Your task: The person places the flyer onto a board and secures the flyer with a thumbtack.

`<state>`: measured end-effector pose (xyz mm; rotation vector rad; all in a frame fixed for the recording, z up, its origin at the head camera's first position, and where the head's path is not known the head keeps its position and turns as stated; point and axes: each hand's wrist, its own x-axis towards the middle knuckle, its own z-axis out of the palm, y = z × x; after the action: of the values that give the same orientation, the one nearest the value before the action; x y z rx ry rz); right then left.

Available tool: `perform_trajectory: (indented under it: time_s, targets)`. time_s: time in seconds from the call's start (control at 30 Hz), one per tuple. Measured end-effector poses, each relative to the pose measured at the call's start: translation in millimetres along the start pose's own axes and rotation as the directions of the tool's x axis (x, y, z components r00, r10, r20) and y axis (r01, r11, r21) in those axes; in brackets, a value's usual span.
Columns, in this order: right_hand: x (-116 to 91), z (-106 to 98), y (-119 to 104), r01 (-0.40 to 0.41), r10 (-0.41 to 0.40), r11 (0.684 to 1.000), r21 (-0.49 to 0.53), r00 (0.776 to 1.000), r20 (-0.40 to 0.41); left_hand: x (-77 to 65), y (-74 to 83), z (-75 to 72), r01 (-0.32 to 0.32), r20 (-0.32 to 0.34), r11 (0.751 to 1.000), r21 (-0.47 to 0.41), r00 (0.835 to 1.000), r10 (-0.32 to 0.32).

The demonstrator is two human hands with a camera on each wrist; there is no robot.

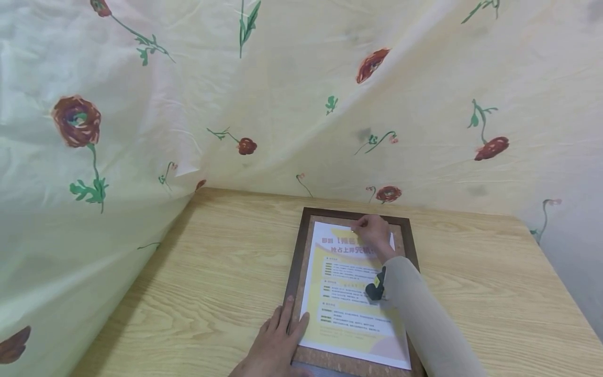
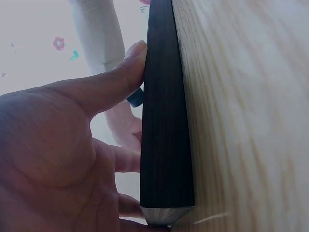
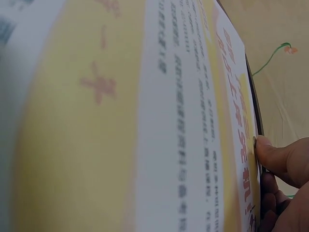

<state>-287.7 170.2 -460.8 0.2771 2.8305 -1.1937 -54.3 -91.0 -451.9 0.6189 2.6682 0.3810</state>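
A framed cork board point(image 1: 346, 363) lies on the wooden table, with a printed white and yellow sheet point(image 1: 346, 335) on its cork. My right hand point(image 1: 375, 235) is at the sheet's top edge, near its middle. In the right wrist view, the thumb tip meets a small round thumbtack point(image 3: 255, 141) against the paper; the other fingers are bent beside the board's edge. My left hand point(image 1: 278, 337) rests at the board's lower left, fingers extended over the dark frame point(image 2: 166, 116) and thumb tip at the sheet's edge.
A wood-grain table point(image 1: 221, 272) carries the board. Flowered cloth point(image 1: 282, 104) hangs behind and along the left side. A dark device point(image 1: 375, 287) is strapped at my right wrist, over the sheet. The right sleeve point(image 1: 431, 319) crosses the board's right side.
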Motion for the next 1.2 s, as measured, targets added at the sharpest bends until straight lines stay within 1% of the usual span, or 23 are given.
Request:
perform_trajectory:
  time_s: [0.23,0.47,0.77,1.0,1.2]
  targets:
    - [1.1,1.5,1.9,0.021,-0.021,0.999,-0.029,1.0,-0.01,0.2,0.7,-0.6,-0.002,0.003,1.0,-0.005,1.0,0.003]
    - [0.7,1.9,3.2,0.038,-0.038,0.999,-0.036,0.999,-0.016,-1.3,0.4,0.2,-0.03,-0.025,0.999,-0.026,0.999,0.029]
    - [1.2,-0.9,2.2,0.029,-0.028,1.0,-0.01,0.999,0.015,-1.1,1.4,-0.4,-0.023,-0.016,0.999,-0.027,1.0,0.023]
    - [-2.1,-4.9,0.2,-0.019,0.017,0.999,0.031,0.998,0.058,-0.8,2.2,-0.9,-0.021,-0.014,0.999,-0.025,1.0,0.02]
    - [-1.4,-6.8,0.0,-0.004,0.002,1.0,0.031,0.997,0.08,-0.6,3.2,-1.2,-0.015,-0.009,1.0,-0.017,1.0,0.015]
